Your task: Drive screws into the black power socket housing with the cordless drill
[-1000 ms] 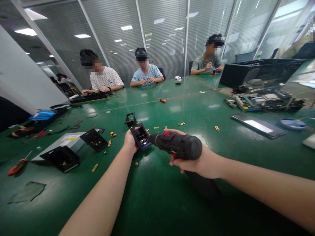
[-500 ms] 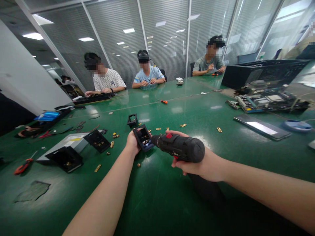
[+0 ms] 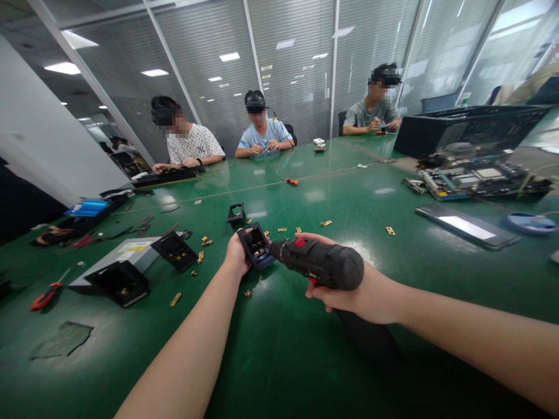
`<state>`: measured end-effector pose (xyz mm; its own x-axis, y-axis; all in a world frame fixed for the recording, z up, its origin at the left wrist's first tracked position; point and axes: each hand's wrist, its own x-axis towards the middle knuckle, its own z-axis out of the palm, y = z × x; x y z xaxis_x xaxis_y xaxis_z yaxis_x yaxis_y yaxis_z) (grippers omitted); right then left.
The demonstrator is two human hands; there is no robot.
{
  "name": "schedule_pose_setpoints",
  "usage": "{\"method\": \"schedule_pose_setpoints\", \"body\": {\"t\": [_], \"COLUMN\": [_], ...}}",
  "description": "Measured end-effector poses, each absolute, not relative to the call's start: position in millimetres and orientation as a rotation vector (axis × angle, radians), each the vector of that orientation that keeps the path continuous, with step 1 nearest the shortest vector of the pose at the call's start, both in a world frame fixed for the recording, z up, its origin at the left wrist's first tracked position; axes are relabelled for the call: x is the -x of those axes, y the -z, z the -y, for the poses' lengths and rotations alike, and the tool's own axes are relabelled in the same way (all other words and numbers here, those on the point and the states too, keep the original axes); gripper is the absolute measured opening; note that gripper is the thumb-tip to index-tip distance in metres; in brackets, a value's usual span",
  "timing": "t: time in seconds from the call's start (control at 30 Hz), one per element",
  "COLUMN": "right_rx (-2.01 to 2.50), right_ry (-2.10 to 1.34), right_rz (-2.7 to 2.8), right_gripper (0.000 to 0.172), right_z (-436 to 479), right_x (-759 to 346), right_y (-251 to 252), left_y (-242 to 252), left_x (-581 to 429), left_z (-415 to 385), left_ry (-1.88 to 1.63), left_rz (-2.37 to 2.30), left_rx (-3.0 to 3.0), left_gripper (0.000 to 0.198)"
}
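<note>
My left hand (image 3: 237,254) grips a small black open box (image 3: 257,247) by its left side, tilted on the green table, with brass-coloured parts inside. In my right hand (image 3: 356,294) is a black cordless drill (image 3: 321,262) with red accents. Its chuck points left at the box's right edge; the bit's tip is hidden, so I cannot tell what it touches. Behind the box stands a black square frame (image 3: 236,215). Brass strips (image 3: 326,223) lie scattered beyond the drill, and a small brass piece (image 3: 248,294) rests nearer to me.
To the left are more black boxes (image 3: 120,282), a silver metal case (image 3: 124,256), an orange screwdriver (image 3: 46,297) and a glass shard (image 3: 63,340). At right lie a phone (image 3: 465,224), circuit boards (image 3: 480,177) and a black computer case (image 3: 458,131). Three people sit across the table.
The whole view has shifted very slightly. Both hands keep hold of the box and the drill, in nearly the same positions.
</note>
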<state>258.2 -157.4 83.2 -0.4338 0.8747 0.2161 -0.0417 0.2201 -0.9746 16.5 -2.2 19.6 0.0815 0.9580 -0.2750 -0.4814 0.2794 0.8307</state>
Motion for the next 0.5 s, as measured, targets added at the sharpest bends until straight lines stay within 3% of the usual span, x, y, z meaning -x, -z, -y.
{"method": "schedule_pose_setpoints", "body": {"t": [0.5], "right_rx": [0.837], "right_ry": [-1.358], "right_rz": [1.639], "right_gripper": [0.083], "right_z": [160.3], "right_x": [-258.1], "right_y": [-92.5], "left_y": [-21.1], "left_x": [-18.0], "left_z": [3.9], "left_ry": [-1.204], "left_rz": [-0.951], "left_rx": [-0.603], "left_gripper": [0.032]}}
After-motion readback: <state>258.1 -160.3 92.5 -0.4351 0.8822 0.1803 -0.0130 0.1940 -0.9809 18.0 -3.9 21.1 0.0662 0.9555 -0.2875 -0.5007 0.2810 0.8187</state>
